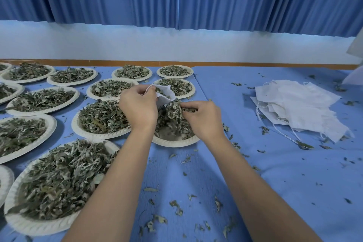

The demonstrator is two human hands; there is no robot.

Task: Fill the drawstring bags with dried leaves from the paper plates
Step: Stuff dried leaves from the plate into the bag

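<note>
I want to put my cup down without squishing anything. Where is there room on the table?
The blue cloth between the plates and the pile of white bags is free, apart from loose leaf crumbs. So is the near right corner. The left side is crowded with plates of leaves.

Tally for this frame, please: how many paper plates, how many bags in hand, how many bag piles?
Paper plates: 14 (three cut off at the left edge)
Drawstring bag held in left hand: 1
Pile of empty bags: 1 (bags within not countable)
Total: 16
Right hand grips dried leaves, uncounted.
</note>
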